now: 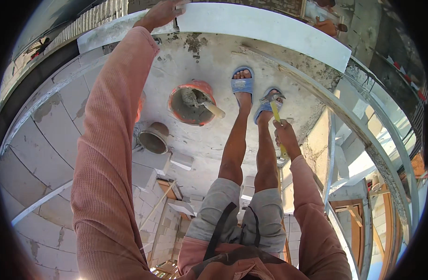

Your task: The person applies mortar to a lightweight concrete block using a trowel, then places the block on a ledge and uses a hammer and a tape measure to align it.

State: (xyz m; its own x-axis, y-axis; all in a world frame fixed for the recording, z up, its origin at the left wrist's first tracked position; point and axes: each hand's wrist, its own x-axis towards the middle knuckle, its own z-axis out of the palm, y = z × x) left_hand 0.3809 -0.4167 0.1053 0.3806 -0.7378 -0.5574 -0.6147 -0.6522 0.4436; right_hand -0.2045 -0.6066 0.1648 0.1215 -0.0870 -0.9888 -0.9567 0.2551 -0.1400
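While our left grip point(161, 15) is resting on the end of a long white panel point(265, 23), close to where a second white piece point(109, 33) is lying to that grip's left, our right grip point(287, 135) is wrapping firmly round a hammer point(275, 112). We are not telling for sure whether the left fingers are clasping the panel or merely lying over it. The hammer's yellow handle is passing through the right grip, and its metal head is pointing away from us, just beyond that grip and overlapping the right one of our blue slippers point(242, 86) in view. To the left of the right grip, an orange bucket point(172, 109) is standing on the concrete floor point(209, 51), containing grey mortar and a trowel whose pale handle point(215, 110) is leaning over the rim toward our legs. Nearer us than that bucket, and well below the left grip, a grey bucket point(153, 141) is showing its open mouth. Beyond and to the right of the right grip, a long narrow beam point(312, 86) is running in a curve, while a pale block wall point(46, 123) is spreading to the left of our left sleeve point(106, 140).
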